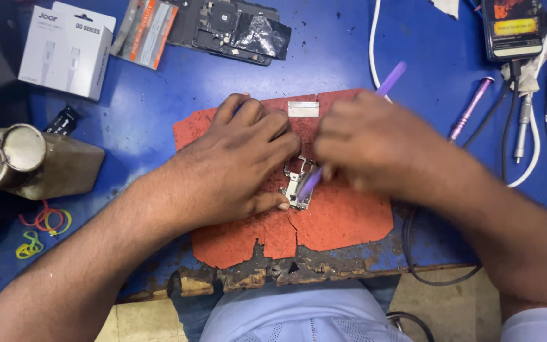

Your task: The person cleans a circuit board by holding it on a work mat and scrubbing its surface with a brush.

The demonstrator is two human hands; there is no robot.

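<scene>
The left hand pins a small circuit board flat on the red mat. The right hand grips a purple tool, its tip touching the board.

Both forearms are bare from the wrists up to where they leave the picture, and both hands, the left hand and the right hand, are bare too: no gloves, no rings, no watch or band at either wrist. The right hand is blurred, so its fingers show little detail. At the lower right corner a light, pale-blue short sleeve covers the upper arm. Along the bottom edge runs the front of a light blue-white shirt with a fine mesh weave low down, and beside it dark blue trousers
</scene>
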